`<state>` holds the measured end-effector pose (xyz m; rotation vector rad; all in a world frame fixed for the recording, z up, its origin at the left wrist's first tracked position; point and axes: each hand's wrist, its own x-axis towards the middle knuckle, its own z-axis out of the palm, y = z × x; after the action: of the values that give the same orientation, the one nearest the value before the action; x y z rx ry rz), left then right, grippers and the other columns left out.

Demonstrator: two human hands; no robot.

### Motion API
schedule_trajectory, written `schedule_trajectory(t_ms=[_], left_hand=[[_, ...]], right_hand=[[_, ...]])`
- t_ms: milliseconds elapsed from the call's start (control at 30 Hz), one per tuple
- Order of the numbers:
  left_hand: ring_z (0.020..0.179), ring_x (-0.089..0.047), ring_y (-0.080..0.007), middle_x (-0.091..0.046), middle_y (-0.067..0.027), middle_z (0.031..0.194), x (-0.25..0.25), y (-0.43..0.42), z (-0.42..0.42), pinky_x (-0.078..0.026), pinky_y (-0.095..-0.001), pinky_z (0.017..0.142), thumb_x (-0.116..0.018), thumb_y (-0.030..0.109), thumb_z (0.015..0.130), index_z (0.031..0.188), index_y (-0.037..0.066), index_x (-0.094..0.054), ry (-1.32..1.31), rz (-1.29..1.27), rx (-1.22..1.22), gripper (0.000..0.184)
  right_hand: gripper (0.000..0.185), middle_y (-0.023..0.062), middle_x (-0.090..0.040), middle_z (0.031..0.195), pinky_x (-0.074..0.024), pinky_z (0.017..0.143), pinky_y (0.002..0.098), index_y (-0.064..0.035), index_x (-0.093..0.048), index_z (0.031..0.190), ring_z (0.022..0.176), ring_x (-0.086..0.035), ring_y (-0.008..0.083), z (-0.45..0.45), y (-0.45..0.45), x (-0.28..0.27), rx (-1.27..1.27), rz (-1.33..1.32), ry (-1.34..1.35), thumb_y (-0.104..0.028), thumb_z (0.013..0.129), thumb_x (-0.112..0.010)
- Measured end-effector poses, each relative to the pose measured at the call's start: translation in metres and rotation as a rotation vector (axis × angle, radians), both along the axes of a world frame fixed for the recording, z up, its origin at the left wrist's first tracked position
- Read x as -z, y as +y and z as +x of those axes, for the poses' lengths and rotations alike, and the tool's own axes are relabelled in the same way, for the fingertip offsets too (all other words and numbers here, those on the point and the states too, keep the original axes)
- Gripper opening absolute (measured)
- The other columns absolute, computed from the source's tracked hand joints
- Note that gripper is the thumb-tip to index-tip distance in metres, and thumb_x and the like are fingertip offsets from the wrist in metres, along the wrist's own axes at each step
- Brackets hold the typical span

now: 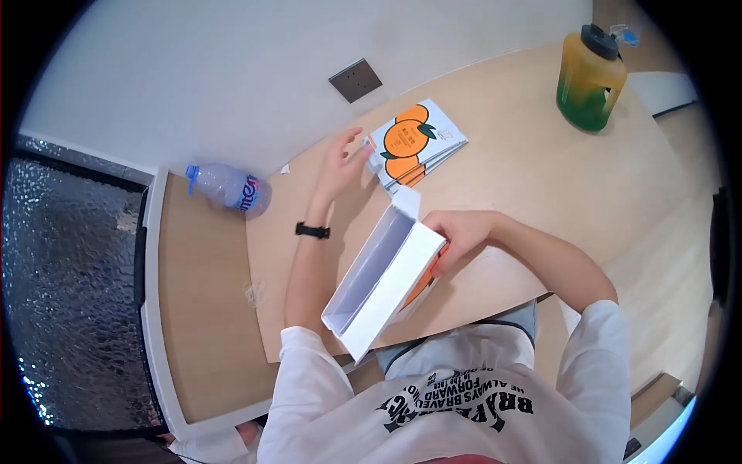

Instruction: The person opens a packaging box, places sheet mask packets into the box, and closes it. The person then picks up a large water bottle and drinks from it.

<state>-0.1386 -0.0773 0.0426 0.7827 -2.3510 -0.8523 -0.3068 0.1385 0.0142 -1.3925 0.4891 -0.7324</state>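
Apparently reaching with left hand [340,166] spread beside the packets [417,143] at one o'clock, while gripping the open box [393,292] at six o'clock in right hand [462,234], next probably needing a pinch on packet edges.

A: Left side?
B: Left forearm [304,274] is pointing forward and leaning slightly inward. Left hand [340,166] is hovering loosely spread, its fingers [349,137] standing apart and bending a little.
A: Right side?
B: Right elbow [602,292] is bending outward; right forearm [545,251] is slanting in toward the middle. Right hand [464,234] is gripping, its back facing up.
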Motion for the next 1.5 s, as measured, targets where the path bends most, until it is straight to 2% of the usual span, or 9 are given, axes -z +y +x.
schedule_trajectory(t_ms=[100,267,400,500,667,800,1033,1167,1500], left_hand=[[0.106,-0.058,-0.0260,-0.060,-0.0179,0.117,0.030,-0.017,-0.028,-0.044,-0.0327,0.092,-0.072,0.034,0.081,0.129,-0.003,-0.050,-0.022,-0.215,0.034,0.064],[0.096,-0.062,-0.0259,-0.064,-0.0169,0.102,0.002,-0.019,-0.039,-0.048,-0.0345,0.084,-0.084,0.029,0.064,0.124,-0.001,-0.055,-0.196,0.072,-0.052,0.073],[0.100,-0.063,-0.0278,-0.065,-0.0178,0.106,-0.025,-0.009,-0.014,-0.049,-0.0358,0.085,-0.082,0.025,0.067,0.122,0.000,-0.056,-0.323,-0.345,-0.133,0.066],[0.103,-0.062,-0.0278,-0.064,-0.0187,0.111,-0.053,-0.006,0.006,-0.048,-0.0360,0.087,-0.081,0.023,0.069,0.121,0.000,-0.056,-0.224,-0.043,-0.225,0.063],[0.104,-0.061,-0.0176,-0.062,-0.0029,0.111,-0.077,0.000,0.041,-0.048,-0.0323,0.087,-0.071,0.014,0.085,0.123,0.007,-0.051,0.518,0.389,-0.229,0.044],[0.109,-0.057,-0.0155,-0.058,-0.0023,0.118,-0.100,0.037,0.050,-0.046,-0.0341,0.093,-0.064,0.005,0.088,0.125,0.005,-0.048,1.054,0.752,0.126,0.039],[0.108,-0.058,-0.0176,-0.059,-0.0054,0.118,-0.112,0.077,0.049,-0.047,-0.0333,0.092,-0.073,0.007,0.083,0.127,0.004,-0.047,0.606,0.466,0.133,0.051],[0.091,-0.064,-0.0144,-0.068,-0.0069,0.100,-0.117,0.092,0.030,-0.052,-0.0275,0.079,-0.076,0.011,0.081,0.104,-0.002,-0.063,0.787,0.458,0.207,0.029],[0.084,-0.065,-0.0134,-0.070,-0.0079,0.096,-0.115,0.102,0.025,-0.052,-0.0263,0.076,-0.074,0.008,0.081,0.103,-0.002,-0.065,0.814,0.524,0.178,0.025]], right_hand=[[0.040,0.0074,-0.067,0.107,-0.0480,0.088,0.0275,0.0029,-0.062,0.111,0.096,-0.061,0.0128,0.000,0.001,-0.006,0.001,0.032,0.012,0.000,0.072,-0.074],[0.041,0.0090,-0.067,0.109,-0.0484,0.089,0.0287,0.0039,-0.061,0.112,0.097,-0.061,0.0139,-0.010,-0.002,-0.007,0.040,0.070,0.029,0.001,0.072,-0.073],[0.042,0.0086,-0.067,0.108,-0.0485,0.089,0.0293,0.0034,-0.061,0.111,0.098,-0.060,0.0138,-0.009,-0.005,-0.002,0.083,0.092,0.005,0.002,0.071,-0.073],[0.042,0.0077,-0.067,0.107,-0.0479,0.089,0.0286,0.0021,-0.061,0.111,0.098,-0.060,0.0133,-0.013,-0.009,0.002,0.228,0.047,0.025,0.001,0.071,-0.074],[0.041,0.0046,-0.066,0.105,-0.0480,0.086,0.0282,-0.0021,-0.062,0.112,0.096,-0.060,0.0117,-0.016,-0.011,-0.007,0.605,0.032,0.058,0.001,0.073,-0.072],[0.044,0.0061,-0.066,0.107,-0.0472,0.089,0.0313,-0.0020,-0.061,0.114,0.100,-0.059,0.0136,-0.009,-0.010,-0.024,0.738,0.038,0.140,0.002,0.072,-0.072],[0.052,0.0075,-0.063,0.114,-0.0468,0.091,0.0323,-0.0021,-0.056,0.119,0.104,-0.058,0.0161,-0.011,-0.014,-0.020,0.728,0.154,0.228,0.003,0.069,-0.072],[0.057,0.0076,-0.061,0.115,-0.0473,0.090,0.0338,-0.0032,-0.053,0.121,0.105,-0.057,0.0176,-0.009,-0.014,-0.014,0.768,0.110,0.200,-0.001,0.069,-0.075],[0.047,0.0068,-0.064,0.106,-0.0476,0.087,0.0331,-0.0034,-0.059,0.114,0.100,-0.058,0.0179,-0.011,-0.013,-0.014,0.718,0.074,0.413,-0.005,0.070,-0.075]])
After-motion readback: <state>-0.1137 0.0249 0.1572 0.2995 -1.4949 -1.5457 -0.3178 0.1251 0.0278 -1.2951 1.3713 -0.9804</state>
